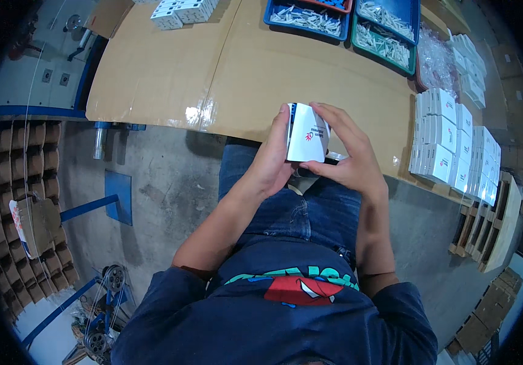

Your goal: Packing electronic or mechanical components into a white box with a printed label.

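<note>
Between my two hands, just over the near edge of the table, is a small white carton (308,135) with red and dark print on its upper face. My left hand (269,155) closes on its left side, the thumb along the edge and the other fingers partly hidden beneath. On the right side, my right hand (354,153) grips it with fingertips at the far corner and thumb at the near corner. A dark blue strip shows at the carton's left edge. What lies under the carton is hidden.
A cardboard-covered table (152,79) spans the front. At its right stand stacked white cartons (441,137). Blue (303,25) and green trays (383,53) of small white pieces sit at the back, beside clear plastic bags (437,64). More white boxes (182,13) are far left.
</note>
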Available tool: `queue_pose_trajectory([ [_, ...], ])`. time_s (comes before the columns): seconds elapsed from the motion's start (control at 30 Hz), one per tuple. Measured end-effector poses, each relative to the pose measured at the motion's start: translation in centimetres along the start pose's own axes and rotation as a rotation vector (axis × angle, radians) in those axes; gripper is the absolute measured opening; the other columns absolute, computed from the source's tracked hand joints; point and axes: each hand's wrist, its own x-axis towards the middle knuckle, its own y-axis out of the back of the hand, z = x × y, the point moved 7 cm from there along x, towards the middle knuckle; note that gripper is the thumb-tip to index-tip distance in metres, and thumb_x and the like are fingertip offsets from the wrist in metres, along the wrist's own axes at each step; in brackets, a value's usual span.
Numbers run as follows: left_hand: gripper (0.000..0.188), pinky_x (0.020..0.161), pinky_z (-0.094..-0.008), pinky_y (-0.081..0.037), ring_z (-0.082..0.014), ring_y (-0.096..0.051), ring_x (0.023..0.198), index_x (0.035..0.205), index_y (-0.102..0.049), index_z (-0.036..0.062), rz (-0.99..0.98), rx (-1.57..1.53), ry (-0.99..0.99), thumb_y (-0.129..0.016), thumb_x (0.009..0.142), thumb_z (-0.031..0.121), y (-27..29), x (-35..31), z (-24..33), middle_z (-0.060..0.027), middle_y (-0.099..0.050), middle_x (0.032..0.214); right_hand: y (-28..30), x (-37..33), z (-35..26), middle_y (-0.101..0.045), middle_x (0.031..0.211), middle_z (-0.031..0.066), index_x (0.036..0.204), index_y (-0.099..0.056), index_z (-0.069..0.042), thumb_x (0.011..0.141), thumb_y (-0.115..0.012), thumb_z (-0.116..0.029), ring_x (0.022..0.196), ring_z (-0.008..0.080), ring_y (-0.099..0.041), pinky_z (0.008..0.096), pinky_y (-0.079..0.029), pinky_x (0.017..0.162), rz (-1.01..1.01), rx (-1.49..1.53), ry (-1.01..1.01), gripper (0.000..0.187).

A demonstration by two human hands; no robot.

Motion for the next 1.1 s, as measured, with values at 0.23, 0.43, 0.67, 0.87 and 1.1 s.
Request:
queue_pose_trajectory([
  [0.23, 0.07, 0.098, -0.0425, -0.056, -0.0255, -0.067, 0.116, 0.145, -0.049, 0.0084, -0.002, 0.016, 0.012, -0.024, 0.109, 0.063, 0.1, 0.0, -0.1, -0.0137, -0.067, 0.128, -0.3, 0.0, 0.5, -0.059, 0.142, 0.0185, 0.146, -0.056, -0.006, 0.066, -0.093, -0.023, 0.133, 0.0339, -0.058, 0.0414, -0.045, 0.111, -0.023, -0.012, -0.011, 0.09],
  [0.43, 0.071, 0.097, -0.043, -0.056, -0.0257, -0.067, 0.117, 0.146, -0.049, 0.0085, 0.016, 0.044, -0.011, -0.024, 0.109, 0.064, 0.4, 0.1, 0.0, -0.0139, -0.066, 0.129, -0.7, 0.0, 0.8, -0.059, 0.144, 0.0181, 0.147, -0.054, -0.006, 0.067, -0.093, -0.024, 0.134, 0.0337, -0.057, 0.0411, -0.045, 0.112, -0.032, -0.004, -0.016, 0.09],
  [0.67, 0.055, 0.098, -0.0408, -0.055, -0.0237, -0.067, 0.116, 0.144, -0.049, 0.0038, -0.064, 0.08, -0.041, -0.045, 0.109, 0.046, 0.5, -0.7, 0.0, -0.0133, -0.065, 0.129, -0.6, -0.3, 1.8, -0.055, 0.149, 0.0179, 0.15, -0.053, -0.007, 0.066, -0.092, -0.02, 0.14, 0.0336, -0.052, 0.0416, -0.041, 0.117, -0.005, 0.006, -0.013, 0.093],
  [0.87, 0.041, 0.096, -0.0334, -0.055, -0.0164, -0.065, 0.112, 0.139, -0.053, -0.0002, -0.086, 0.3, -0.103, -0.065, 0.103, 0.018, 1.9, -0.7, -0.4, -0.0098, -0.067, 0.123, -0.9, -0.6, 2.2, -0.054, 0.151, 0.0168, 0.149, -0.053, -0.008, 0.069, -0.092, -0.023, 0.146, 0.0322, -0.046, 0.044, -0.041, 0.118, 0.063, -0.007, 0.019, 0.09],
  [1.1, 0.039, 0.101, -0.0348, -0.053, -0.0173, -0.066, 0.114, 0.133, -0.059, -0.0035, -0.065, 0.324, -0.255, -0.07, 0.097, 0.006, 2.9, -1.2, 0.9, -0.0106, -0.069, 0.125, -2.7, -3.1, 6.1, -0.073, 0.103, 0.0129, 0.113, -0.071, -0.002, 0.081, -0.087, -0.034, 0.09, 0.0232, -0.071, 0.035, -0.057, 0.078, 0.08, 0.307, -0.52, 0.048],
])
